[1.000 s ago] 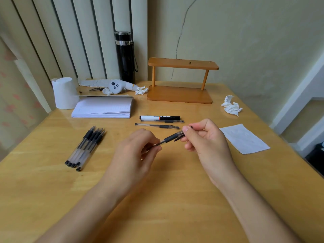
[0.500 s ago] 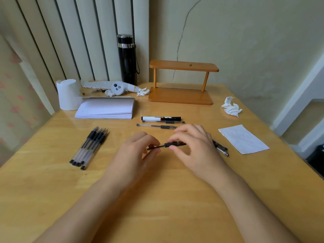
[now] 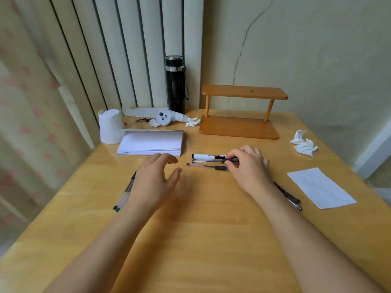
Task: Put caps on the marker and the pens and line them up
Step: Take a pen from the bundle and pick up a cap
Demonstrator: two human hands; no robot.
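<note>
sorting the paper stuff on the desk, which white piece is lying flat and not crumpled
The flat sheet at the right edge of the table, near the right forearm. The tissue behind it and the small wad by the wooden stand are crumpled.

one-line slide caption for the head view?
Right hand places a pen beside the marker; left hand hovers open above the table.
</note>
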